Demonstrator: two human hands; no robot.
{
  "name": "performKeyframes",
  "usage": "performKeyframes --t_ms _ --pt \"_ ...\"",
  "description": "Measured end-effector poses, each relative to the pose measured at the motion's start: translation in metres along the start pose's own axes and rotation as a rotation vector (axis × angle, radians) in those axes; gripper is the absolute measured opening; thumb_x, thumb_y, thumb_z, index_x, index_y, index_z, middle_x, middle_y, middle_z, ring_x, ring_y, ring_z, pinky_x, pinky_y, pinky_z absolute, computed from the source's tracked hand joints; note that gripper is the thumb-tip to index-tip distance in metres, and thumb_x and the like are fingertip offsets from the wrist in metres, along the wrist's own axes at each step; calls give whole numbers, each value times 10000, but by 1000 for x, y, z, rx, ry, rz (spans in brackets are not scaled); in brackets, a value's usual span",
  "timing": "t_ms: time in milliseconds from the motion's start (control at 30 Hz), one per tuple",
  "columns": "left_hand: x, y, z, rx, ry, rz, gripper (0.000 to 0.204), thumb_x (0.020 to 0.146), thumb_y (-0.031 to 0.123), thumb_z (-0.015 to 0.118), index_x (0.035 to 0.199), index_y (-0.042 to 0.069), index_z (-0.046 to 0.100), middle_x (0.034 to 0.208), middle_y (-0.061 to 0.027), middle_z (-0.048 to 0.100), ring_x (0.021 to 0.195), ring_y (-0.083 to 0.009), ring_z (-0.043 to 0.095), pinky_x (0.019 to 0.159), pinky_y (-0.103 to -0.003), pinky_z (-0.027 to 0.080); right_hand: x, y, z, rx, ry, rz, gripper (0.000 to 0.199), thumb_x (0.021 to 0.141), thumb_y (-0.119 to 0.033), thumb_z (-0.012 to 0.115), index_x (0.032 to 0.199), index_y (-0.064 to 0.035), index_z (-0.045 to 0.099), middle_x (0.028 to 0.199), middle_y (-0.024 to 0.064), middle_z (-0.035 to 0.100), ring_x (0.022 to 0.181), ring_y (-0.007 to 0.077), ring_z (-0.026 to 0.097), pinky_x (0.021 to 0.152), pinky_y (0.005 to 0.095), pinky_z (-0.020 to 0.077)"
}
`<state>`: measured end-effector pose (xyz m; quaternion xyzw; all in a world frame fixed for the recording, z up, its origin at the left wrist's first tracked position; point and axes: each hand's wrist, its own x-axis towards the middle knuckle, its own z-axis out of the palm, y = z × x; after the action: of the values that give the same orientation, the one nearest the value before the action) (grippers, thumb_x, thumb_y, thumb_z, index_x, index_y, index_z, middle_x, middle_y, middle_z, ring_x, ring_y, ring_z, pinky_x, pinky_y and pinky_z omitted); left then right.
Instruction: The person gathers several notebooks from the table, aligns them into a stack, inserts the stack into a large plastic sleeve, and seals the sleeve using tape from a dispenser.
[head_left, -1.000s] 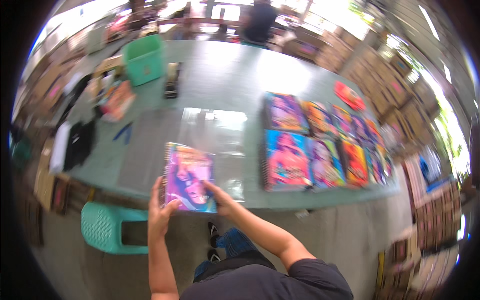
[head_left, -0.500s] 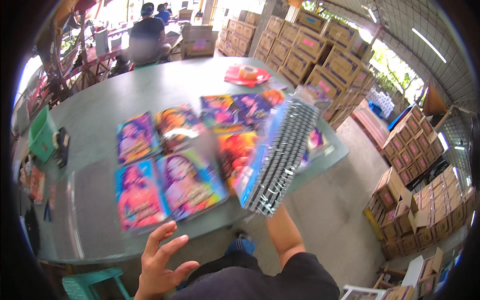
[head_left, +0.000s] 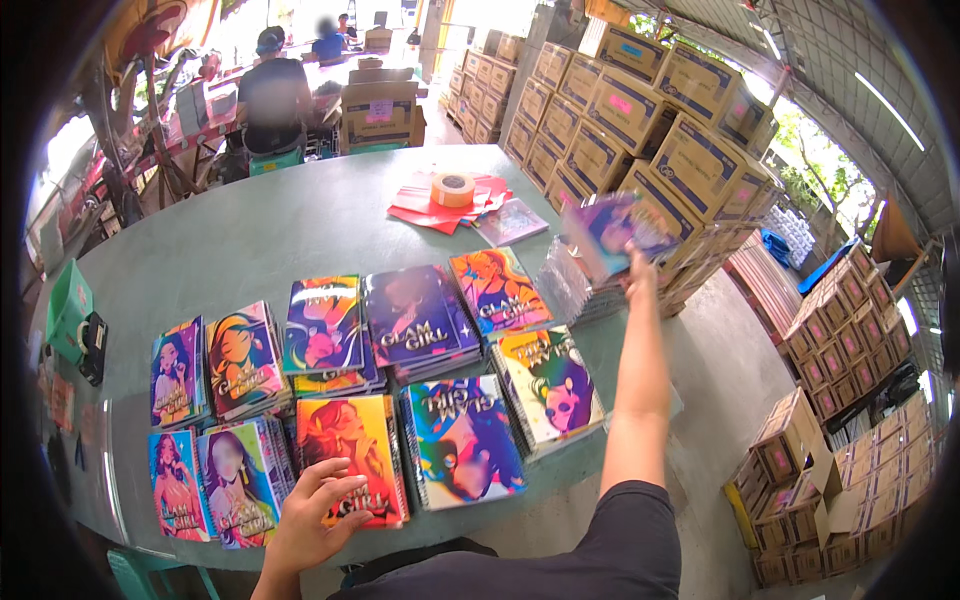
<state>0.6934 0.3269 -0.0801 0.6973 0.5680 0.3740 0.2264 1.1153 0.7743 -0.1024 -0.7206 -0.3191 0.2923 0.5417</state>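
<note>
My right arm reaches out to the table's far right corner. There my right hand grips a purple-covered spiral notebook bundle, blurred by motion, above a stack in clear plastic. My left hand is open, fingers apart, just over the lower edge of an orange-red notebook stack. Beside that stack are a blue notebook stack and a green-and-purple one. Behind stand more spiral notebook stacks, among them a dark purple one and a white-edged one.
The green table carries red sheets with a tape roll and a flat packet at the back. A green bin stands at the left. Carton stacks rise beyond the right edge. People sit behind.
My right hand has carried the notebook bundle away from me to the far right corner, turning its cover up. My left hand stays open near the front edge. The view has shifted.
</note>
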Motion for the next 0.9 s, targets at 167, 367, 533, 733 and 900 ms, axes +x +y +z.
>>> performKeyframes --t_ms 167,367,533,733,900 --pt "31 -10 15 91 53 -24 459 691 153 789 1102 66 605 1161 -171 517 1017 -305 580 838 -375 492 32 59 33 350 155 -307 684 843 -239 611 1324 123 287 1336 256 379 1172 319 460 1004 377 350" --pt "43 -21 31 56 -53 -91 457 696 181 786 1101 70 606 1148 -179 531 1029 -327 571 865 -387 480 16 41 30 398 199 -174 649 875 -142 530 1340 156 189 1361 255 348 1213 303 422 1038 372 314" --pt "43 -74 5 117 -84 28 430 707 195 759 1091 73 611 1127 -178 560 1045 -337 558 898 -427 445 28 36 47 134 75 -188 534 851 -238 547 1216 129 416 1180 209 516 1019 265 531 894 387 418" --pt "6 -294 -188 1063 708 -684 540 763 398 663 1149 30 580 1137 -173 562 1068 -315 526 898 -403 422 73 61 -58 549 -315 -241 542 922 -424 471 1275 -16 426 1231 118 492 1098 280 508 928 421 443" --pt "-103 -374 -248 300 512 -1169 626 773 551 619 1117 29 607 972 -235 644 898 -329 641 791 -417 496 -56 -17 -38 134 -209 -403 516 919 -289 479 1358 -31 397 1402 125 389 1295 252 348 1076 387 232"
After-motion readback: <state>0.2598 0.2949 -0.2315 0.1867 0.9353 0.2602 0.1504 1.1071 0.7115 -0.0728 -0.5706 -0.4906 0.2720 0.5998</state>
